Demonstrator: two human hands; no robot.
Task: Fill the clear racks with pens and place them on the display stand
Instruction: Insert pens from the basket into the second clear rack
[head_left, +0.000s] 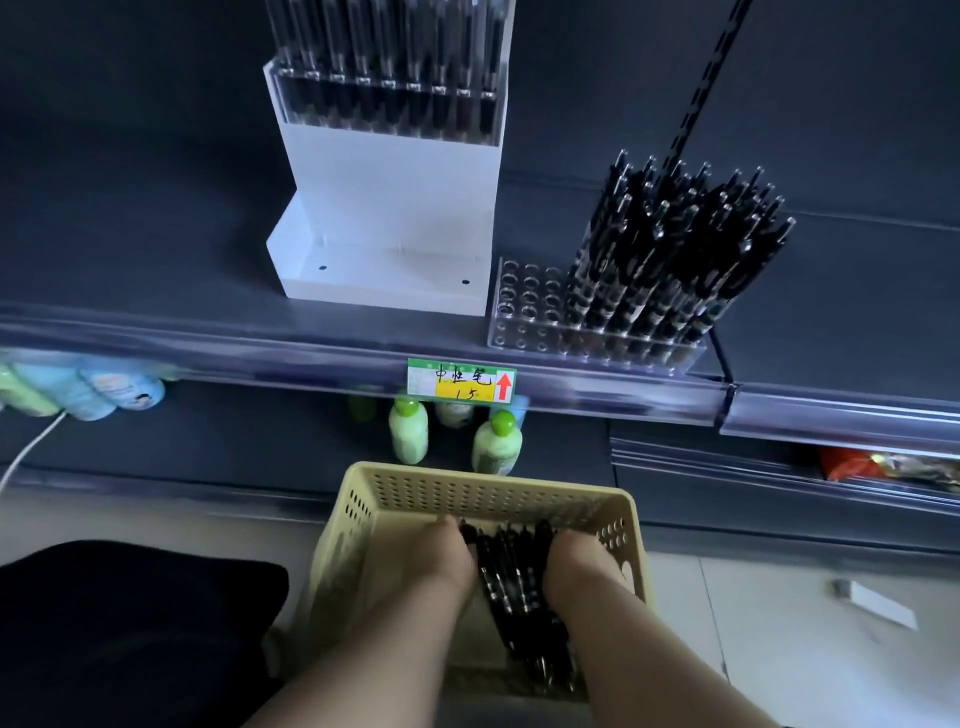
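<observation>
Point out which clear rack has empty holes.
The rack on the shelf, on the shelf right of the white display stand: its left columns are bare holes. The rack atop the stand looks full.

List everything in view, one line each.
White stepped plastic display stand: one, white, on dark shelf; upper step holds a filled rack.
Clear perforated plastic pen rack: one, clear, right of stand, left columns empty.
Black click pens: many, black, in basket, rack and stand.
Yellow perforated plastic basket: one, yellow, below the shelf.
Green-capped pale bottles: several, pale green, lower shelf.
Paper price label: one, green and yellow, shelf edge.
Left hand, right hand: two, in basket, flanking pens; fingers hidden.
</observation>
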